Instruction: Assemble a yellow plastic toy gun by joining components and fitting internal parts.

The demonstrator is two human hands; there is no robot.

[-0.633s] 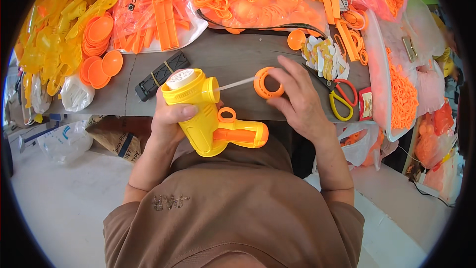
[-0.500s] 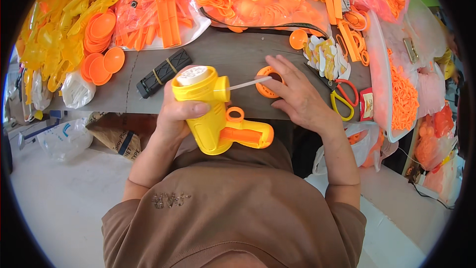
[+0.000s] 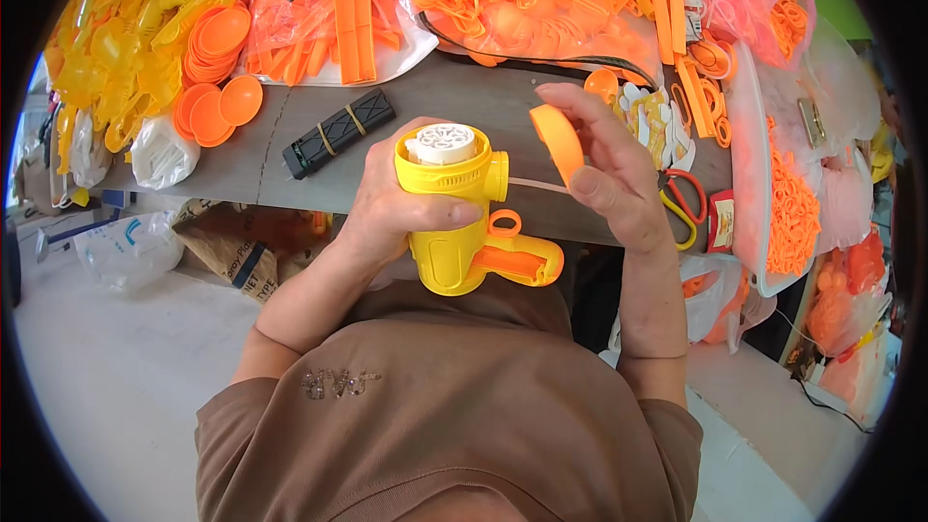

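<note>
My left hand (image 3: 382,203) is wrapped round a yellow plastic toy housing (image 3: 440,266), shaped like a small hair dryer, and holds it upright above the table's near edge. A white round insert (image 3: 447,143) sits in its top opening. Its handle, lined with orange (image 3: 527,266), points right, with a small orange loop (image 3: 504,222) above it. From the side spout, a thin pale strip (image 3: 536,185) reaches toward my right hand (image 3: 623,169). That hand pinches an orange ring cap (image 3: 558,143) on edge, raised off the table and apart from the housing. The strip's far end is hidden.
A black case (image 3: 338,133) with a rubber band round it lies on the grey table (image 3: 290,101). Orange discs (image 3: 208,116) and yellow parts are piled at left, bags of orange parts behind. Scissors (image 3: 684,208) and a tub of small orange rings (image 3: 791,213) are at right.
My right hand has picked the orange ring cap up off the table. My left hand has moved right with the yellow housing. The whole view has shifted slightly.
</note>
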